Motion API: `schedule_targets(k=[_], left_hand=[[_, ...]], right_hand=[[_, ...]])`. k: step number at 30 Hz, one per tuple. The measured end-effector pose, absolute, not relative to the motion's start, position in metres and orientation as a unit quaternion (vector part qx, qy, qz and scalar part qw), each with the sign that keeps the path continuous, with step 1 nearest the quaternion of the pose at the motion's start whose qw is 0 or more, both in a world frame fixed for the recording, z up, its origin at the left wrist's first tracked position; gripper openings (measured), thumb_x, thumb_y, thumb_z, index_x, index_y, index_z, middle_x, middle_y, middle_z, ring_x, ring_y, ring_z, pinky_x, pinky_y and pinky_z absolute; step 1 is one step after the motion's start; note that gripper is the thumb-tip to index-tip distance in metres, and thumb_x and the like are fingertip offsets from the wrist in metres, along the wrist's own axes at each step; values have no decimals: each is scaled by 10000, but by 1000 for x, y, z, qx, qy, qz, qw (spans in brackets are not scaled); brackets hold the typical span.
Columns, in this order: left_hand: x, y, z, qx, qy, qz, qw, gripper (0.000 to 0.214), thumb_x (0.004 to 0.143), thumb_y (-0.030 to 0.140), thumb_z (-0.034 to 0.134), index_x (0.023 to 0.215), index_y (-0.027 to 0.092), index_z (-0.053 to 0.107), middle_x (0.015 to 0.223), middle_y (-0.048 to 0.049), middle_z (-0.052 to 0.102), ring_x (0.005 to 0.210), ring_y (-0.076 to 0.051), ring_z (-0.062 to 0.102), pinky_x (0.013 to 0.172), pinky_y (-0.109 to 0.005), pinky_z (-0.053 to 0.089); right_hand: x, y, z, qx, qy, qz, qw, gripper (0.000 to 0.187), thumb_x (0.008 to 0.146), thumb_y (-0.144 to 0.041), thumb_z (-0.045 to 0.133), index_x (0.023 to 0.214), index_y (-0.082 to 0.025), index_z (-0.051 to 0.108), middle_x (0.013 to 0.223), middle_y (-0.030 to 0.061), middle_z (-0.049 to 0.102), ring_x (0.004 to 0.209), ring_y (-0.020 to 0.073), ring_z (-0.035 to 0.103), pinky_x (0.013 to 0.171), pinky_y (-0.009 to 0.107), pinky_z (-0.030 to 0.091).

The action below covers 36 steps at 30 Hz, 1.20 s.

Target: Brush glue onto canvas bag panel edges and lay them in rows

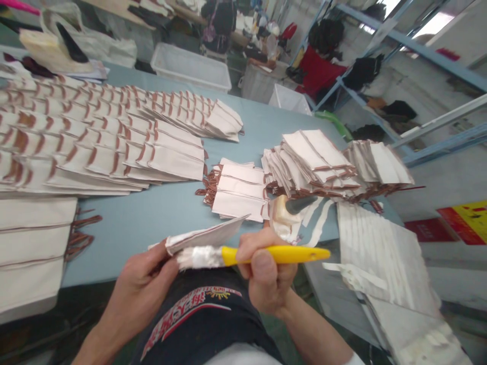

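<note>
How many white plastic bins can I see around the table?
2: one white bin at the blue table's far edge, near the picture's top middle, and a second bin further right. More may be hidden in the background clutter.

Large white bin seen just past the far edge of the blue counter; smaller white bin placed farther right. Translucent plastic bag crumpled at far left. Green item left near the counter's far right corner, too blurred to be identified. Blue rack set at right, dark bundle stored on it, red cloth bunched beside it. Red-and-yellow sign tilted at right edge. Pink object cut off at top left.
</note>
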State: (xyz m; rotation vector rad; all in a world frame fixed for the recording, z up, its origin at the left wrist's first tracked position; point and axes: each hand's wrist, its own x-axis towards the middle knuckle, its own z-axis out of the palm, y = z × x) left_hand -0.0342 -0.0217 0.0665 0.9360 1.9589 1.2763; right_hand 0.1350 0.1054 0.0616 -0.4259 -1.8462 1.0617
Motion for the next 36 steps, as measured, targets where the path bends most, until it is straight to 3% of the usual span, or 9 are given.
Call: schedule_targets(k=[3,6,8,11,15,20,24,29,36], left_hand=[[-40,-15,75,254,718,513,395,161,808,407,882,826,250,849,779,26,790,804,-242,692,747,-271,501],[-47,-11,77,196,651,535,502,229,776,385,927,945,236,882,814,26,829,829,-232,728,757,-240,543],[-50,-9,73,202,626,533,532,254,787,356,928,1006,234,892,834,26,841,803,-216,730,781,-237,577],[-52,-7,64,226,608,524,552,321,757,352,954,1040,214,891,858,0,853,746,-216,722,751,-266,619],[-49,-6,58,190,565,543,592,416,729,328,972,1111,205,865,922,-20,875,819,-237,785,748,-279,652],[-47,-10,60,136,505,567,636,404,693,227,973,1077,197,851,929,-19,891,758,-210,801,695,-262,653],[-47,-12,62,129,491,572,644,375,667,171,964,1025,199,854,930,-25,900,767,-218,814,658,-250,644],[-48,-11,65,126,480,579,647,358,671,154,956,1012,198,859,916,-20,902,629,-169,758,579,-226,598],[-47,-8,70,88,475,583,653,405,567,110,981,939,216,859,870,-10,895,759,-229,847,593,-223,636]], right_hand=[[132,120,72,-179,-653,484,555,287,1194,-385,533,998,-255,698,639,-76,529,424,86,413,404,194,336],[130,129,78,-142,-655,497,551,280,1180,-408,592,979,-253,710,618,-92,481,415,75,399,401,178,326],[128,130,78,-127,-679,485,537,288,1177,-424,591,989,-247,717,635,-77,543,419,78,433,419,191,383],[122,130,76,-109,-738,431,507,371,1199,-440,510,968,-234,715,729,-10,692,520,115,607,510,234,519],[117,132,77,-77,-784,346,510,344,1198,-394,516,968,-234,715,785,22,774,651,149,739,619,259,609],[118,129,79,-75,-752,355,550,269,1179,-371,567,1003,-249,730,787,14,794,600,144,726,586,261,600],[116,130,78,-74,-768,352,530,282,1184,-367,559,1002,-235,730,801,23,790,617,145,733,593,260,603],[114,130,79,-67,-762,339,548,324,1199,-397,519,981,-244,703,755,4,778,557,126,696,545,241,558],[111,128,82,-109,-744,353,557,313,1191,-416,559,999,-230,722,796,20,783,566,129,696,542,253,564]])
